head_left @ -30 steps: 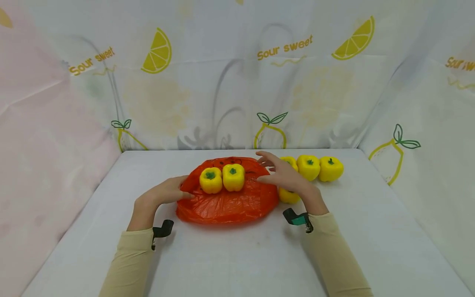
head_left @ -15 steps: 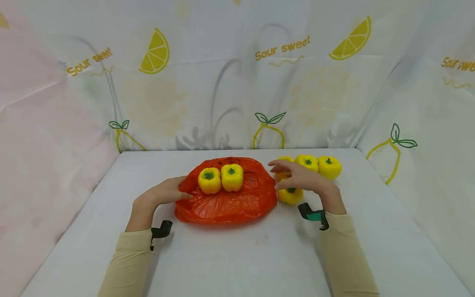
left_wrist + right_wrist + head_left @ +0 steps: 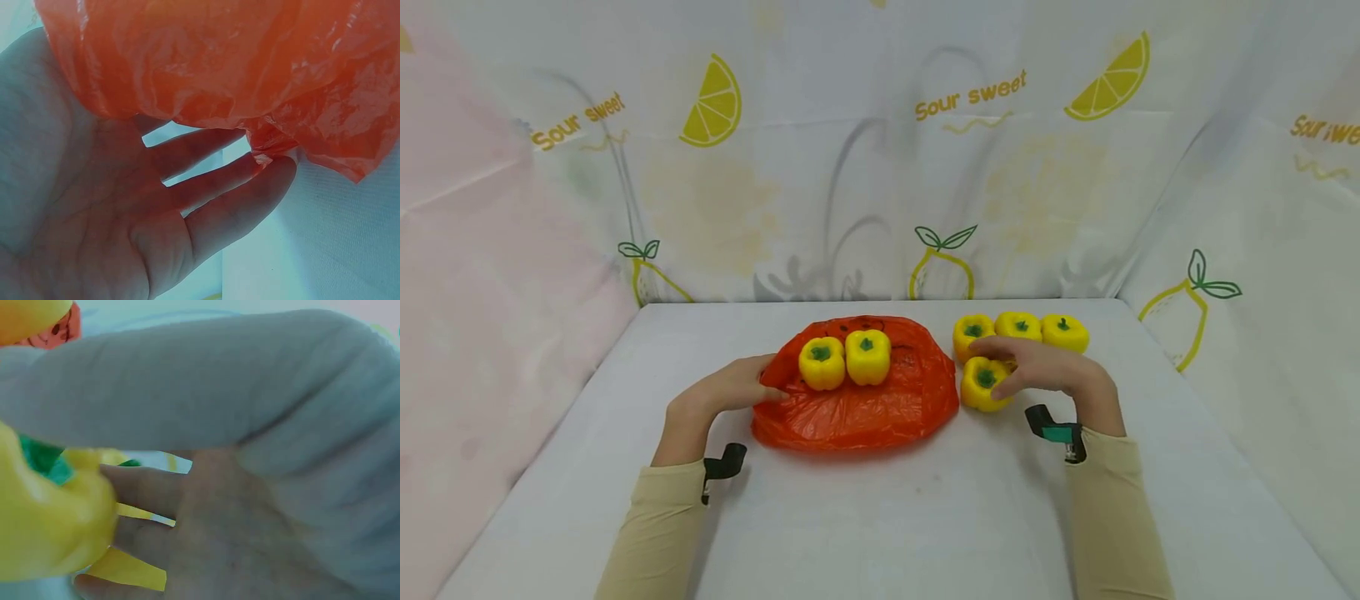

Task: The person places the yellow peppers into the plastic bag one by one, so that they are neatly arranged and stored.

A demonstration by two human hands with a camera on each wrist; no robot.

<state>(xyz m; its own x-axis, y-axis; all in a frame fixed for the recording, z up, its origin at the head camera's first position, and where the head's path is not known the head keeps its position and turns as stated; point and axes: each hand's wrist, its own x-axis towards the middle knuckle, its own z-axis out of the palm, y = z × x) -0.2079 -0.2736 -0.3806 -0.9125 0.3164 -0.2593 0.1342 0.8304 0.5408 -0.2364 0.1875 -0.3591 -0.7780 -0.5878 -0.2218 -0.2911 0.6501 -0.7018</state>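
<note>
Red plastic bag [image 3: 865, 421]: across the middle of the tabletop [image 3: 865, 533], long axis running from left edge towards right, roughly parallel to the far edge.
Near yellow bell pepper [image 3: 976, 385]: on the tabletop just beside the bag's right end; blocky, no clear long axis, stem up; leftward of the right palm, between thumb and fingers.
Right grip [image 3: 1043, 367]: nearer of the two to this pepper; spread, not closed, thumb on the near side, fingers beyond; firm contact impossible to tell.
Left grip [image 3: 724, 389]: pinching the bag's left rim, plastic bunched at a fingertip in the left wrist view; well apart from the near pepper.
Pair of yellow bell peppers [image 3: 868, 358]: side by side on top of the bag, between both grips.
Row of three yellow bell peppers [image 3: 1017, 325]: towards the far right corner; leftmost one close behind the near pepper, partly covered by fingers, probably tightening finger room there.
Lemon-print cloth [image 3: 820, 167]: hanging beyond the far edge, out of the way.
</note>
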